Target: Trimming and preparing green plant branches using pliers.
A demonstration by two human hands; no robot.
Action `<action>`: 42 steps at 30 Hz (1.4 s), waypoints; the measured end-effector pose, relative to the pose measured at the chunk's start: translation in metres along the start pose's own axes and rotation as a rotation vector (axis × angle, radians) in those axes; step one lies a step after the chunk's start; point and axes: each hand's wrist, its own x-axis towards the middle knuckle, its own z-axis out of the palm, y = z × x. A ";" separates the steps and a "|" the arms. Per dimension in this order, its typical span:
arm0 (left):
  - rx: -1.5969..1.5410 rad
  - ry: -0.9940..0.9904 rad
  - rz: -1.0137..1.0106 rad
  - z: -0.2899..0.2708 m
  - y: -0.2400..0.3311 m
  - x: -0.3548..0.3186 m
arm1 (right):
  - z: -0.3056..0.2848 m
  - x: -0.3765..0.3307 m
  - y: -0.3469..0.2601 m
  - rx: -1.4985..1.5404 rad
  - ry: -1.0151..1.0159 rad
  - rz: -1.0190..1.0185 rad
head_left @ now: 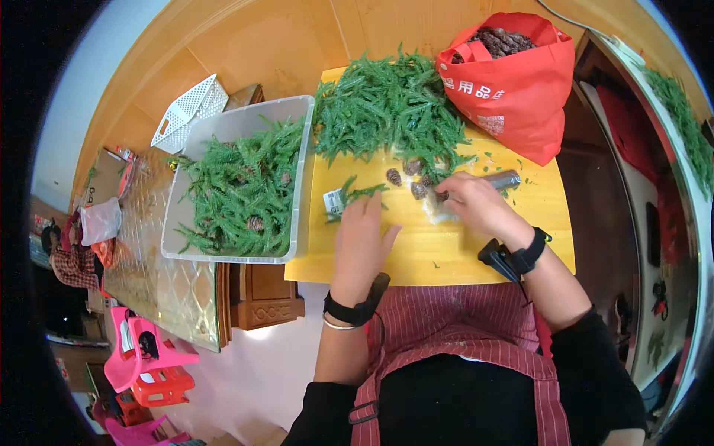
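Note:
My left hand (361,241) lies over the yellow board (513,256), fingers stretched out and thumb apart, its fingertips at a small green pine sprig (349,192). A white tag (332,202) lies at that sprig's left end. To the right, the fingers of my right hand (476,201) are closed on a brown pine cone, mostly hidden under them. Several loose pine cones (393,177) lie just beyond, between my hands. Past the right fingers rests a dark, shiny cylindrical thing (503,180); I cannot tell what it is.
A big heap of green sprigs (387,108) covers the board's far side. Left of it stands a clear plastic bin (299,186) with sprigs and cones. A red bag (513,97) of pine cones stands far right. A white basket (190,111) and pink stools (137,349) are at the left.

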 end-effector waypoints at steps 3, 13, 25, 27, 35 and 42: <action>-0.146 -0.022 0.058 -0.003 0.008 0.007 | 0.017 0.008 0.005 -0.104 -0.010 0.038; -0.747 -0.194 0.055 0.034 0.035 0.008 | -0.005 -0.012 -0.006 0.277 -0.048 -0.083; -1.432 -0.467 -0.401 0.046 0.034 0.012 | -0.040 -0.008 0.029 0.246 -0.023 0.142; -1.557 -0.486 -0.487 0.038 0.032 0.011 | -0.039 0.000 0.036 -0.012 0.047 0.046; -2.027 -0.568 -0.462 0.038 0.023 0.008 | -0.030 0.016 0.047 -0.278 -0.107 0.076; -2.014 -0.544 -0.441 0.037 0.020 0.002 | -0.025 0.024 0.044 -0.355 -0.156 0.046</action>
